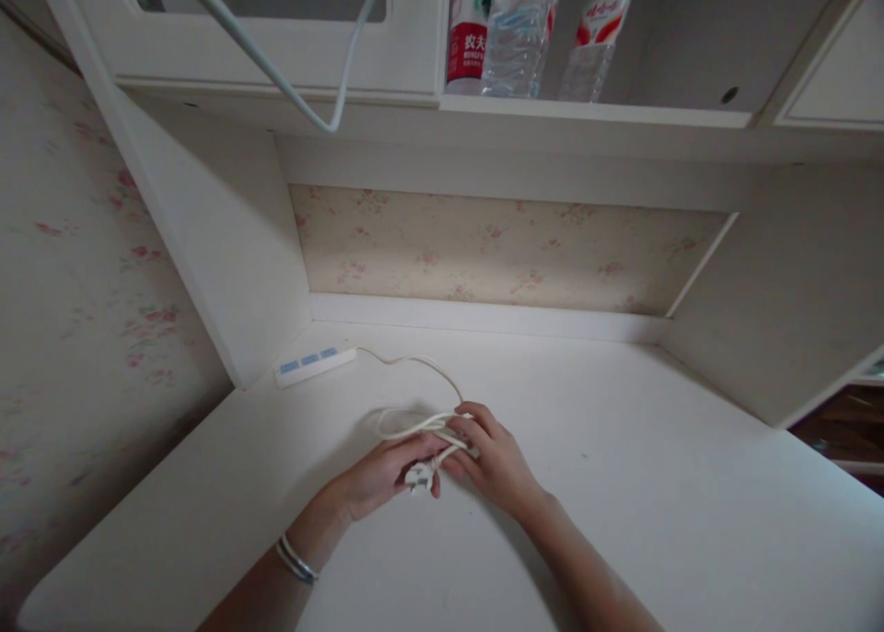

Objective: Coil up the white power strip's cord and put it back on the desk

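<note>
A white power cord [414,427] lies in loose loops between my hands, above the desk. My left hand [387,471], with bangles at its wrist, is closed on the cord close to its white plug [418,476]. The plug's prongs point toward me. From the right, my right hand [494,457] grips the looped cord, its fingers curled over the strands. One length of the cord runs back to a white power strip [316,367] with blue-marked sockets, which rests on the desk at the back left. My fingers partly hide the loops.
The white desk [622,485] has side panels and a low back ledge. Above it, a shelf [594,113] holds several plastic bottles [517,38]. A pale cable [276,70] hangs down at the upper left, in front of the cabinet. Floral wallpaper [131,291] covers the left wall.
</note>
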`<state>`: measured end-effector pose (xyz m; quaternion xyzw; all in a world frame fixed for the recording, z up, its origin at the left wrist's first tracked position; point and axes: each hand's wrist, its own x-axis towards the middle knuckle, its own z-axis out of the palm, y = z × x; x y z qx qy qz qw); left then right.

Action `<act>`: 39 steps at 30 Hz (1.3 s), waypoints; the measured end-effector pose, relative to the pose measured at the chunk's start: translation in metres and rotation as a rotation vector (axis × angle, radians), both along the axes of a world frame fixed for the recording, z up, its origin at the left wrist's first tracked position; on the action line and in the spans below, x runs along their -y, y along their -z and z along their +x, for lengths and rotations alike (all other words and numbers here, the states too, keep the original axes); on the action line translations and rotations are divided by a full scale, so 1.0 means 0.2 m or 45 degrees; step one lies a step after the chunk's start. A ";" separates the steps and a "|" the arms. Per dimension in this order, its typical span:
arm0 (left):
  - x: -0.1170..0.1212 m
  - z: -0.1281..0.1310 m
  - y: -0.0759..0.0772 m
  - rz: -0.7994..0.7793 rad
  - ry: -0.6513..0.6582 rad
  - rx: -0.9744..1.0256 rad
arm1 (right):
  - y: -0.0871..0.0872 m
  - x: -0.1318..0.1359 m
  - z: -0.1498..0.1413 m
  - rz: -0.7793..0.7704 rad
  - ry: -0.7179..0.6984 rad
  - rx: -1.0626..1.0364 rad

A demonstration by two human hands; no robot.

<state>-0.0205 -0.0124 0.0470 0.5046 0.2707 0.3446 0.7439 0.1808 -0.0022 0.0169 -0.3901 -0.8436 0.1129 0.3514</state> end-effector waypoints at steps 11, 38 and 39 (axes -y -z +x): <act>-0.16 -0.18 0.05 0.479 -0.851 -0.762 | 0.01 -0.08 0.05 -0.128 0.125 -0.255; -0.23 -0.32 0.04 0.128 -1.087 -0.106 | -0.17 -0.14 0.34 -0.780 0.182 -2.138; -0.24 -0.33 0.03 0.084 -1.081 -0.020 | -0.18 -0.14 0.36 -0.772 0.196 -2.162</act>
